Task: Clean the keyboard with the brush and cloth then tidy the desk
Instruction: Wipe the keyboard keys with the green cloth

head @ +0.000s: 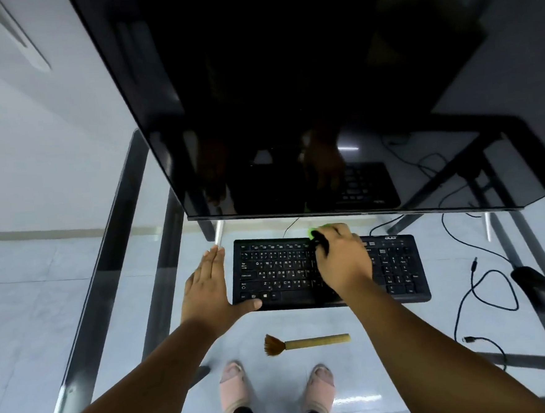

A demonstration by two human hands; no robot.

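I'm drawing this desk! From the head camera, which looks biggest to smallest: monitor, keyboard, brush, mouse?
1. monitor
2. keyboard
3 and 4. brush and mouse: too close to rank; the brush looks longer, the mouse wider and blurry.

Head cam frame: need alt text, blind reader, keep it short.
A person's right hand presses a green cloth onto a black keyboard on a glass desk, while the left hand lies flat at the keyboard's left edge. A wooden-handled brush lies nearer the person; a dark monitor fills the upper view.
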